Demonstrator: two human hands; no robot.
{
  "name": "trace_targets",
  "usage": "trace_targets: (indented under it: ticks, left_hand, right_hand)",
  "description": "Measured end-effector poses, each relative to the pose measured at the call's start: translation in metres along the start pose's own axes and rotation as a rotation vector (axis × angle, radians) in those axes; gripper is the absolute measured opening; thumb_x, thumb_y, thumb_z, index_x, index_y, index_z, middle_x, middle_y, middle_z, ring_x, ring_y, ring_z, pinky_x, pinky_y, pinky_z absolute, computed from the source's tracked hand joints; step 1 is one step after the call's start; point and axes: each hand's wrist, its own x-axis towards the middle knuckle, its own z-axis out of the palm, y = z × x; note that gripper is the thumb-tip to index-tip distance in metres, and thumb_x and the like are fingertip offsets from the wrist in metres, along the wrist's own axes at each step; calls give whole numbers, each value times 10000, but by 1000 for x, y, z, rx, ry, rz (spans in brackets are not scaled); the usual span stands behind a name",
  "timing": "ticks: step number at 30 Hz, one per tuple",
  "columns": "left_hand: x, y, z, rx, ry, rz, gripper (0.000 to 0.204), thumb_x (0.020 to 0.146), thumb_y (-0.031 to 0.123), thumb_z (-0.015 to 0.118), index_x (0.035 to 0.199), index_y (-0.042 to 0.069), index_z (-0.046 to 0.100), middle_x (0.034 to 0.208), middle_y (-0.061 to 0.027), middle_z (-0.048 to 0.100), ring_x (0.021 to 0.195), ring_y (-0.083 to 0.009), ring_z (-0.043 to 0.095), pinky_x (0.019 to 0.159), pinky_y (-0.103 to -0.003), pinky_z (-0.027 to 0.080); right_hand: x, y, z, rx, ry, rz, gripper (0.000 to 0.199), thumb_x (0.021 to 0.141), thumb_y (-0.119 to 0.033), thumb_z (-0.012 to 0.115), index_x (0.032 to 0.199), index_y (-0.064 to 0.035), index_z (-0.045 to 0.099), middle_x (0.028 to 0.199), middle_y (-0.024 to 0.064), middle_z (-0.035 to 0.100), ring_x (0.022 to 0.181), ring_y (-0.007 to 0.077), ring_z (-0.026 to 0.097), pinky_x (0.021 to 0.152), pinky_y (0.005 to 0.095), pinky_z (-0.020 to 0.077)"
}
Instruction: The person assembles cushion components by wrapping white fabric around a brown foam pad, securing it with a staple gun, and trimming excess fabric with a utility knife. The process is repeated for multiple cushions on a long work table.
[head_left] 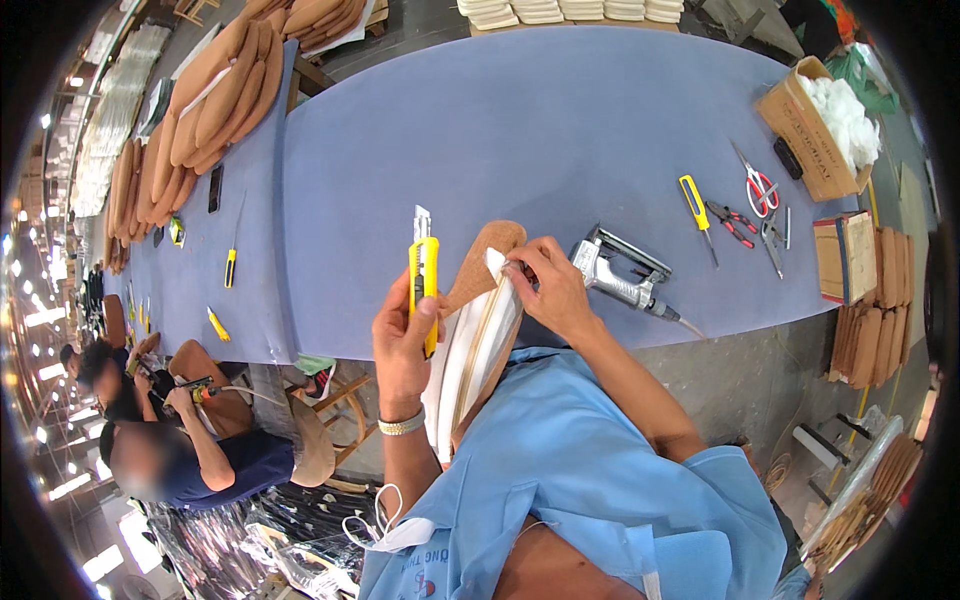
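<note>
My left hand is closed around a yellow utility knife, its blade end pointing up and away from me. Against my body leans a long brown padded piece, its underside facing me, with white lining along its length. The fingers of my right hand pinch the edge of this piece near its far end, by a small white patch. What exactly lies between those fingertips is hidden. Just right of that hand, a silver staple gun with a hose lies on the blue table.
A yellow screwdriver, pliers and red-handled scissors lie at the right, near a cardboard box of white stuffing. Brown padded pieces are piled far left. At left, a co-worker holds a tool.
</note>
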Motion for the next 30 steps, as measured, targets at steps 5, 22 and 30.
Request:
trace_targets:
  ticks: [5,22,30]
  left_hand:
    - [4,14,17,243,-33,51,592,977,77,722,1503,-47,481,961,-53,706,660,-42,559,542,-201,461]
    - [17,0,30,1109,-254,292,406,1031,119,573,1423,16,595,1002,-235,728,804,-359,725,716,-426,563]
    - [16,-9,37,1237,-222,372,472,1017,117,575,1483,53,546,1068,-238,730,866,-379,740,722,-458,584]
  right_hand:
    - [15,-12,-4,-162,-115,28,168,943,-168,721,1083,-89,674,1029,122,598,779,329,679,662,442,565]
    - [0,29,38,126,217,-130,174,920,-16,696,1043,-24,573,1035,159,587,834,347,641,692,410,543]
    - [3,29,35,154,227,-133,187,921,-16,700,1047,-40,565,1033,142,583,825,345,647,672,418,542]
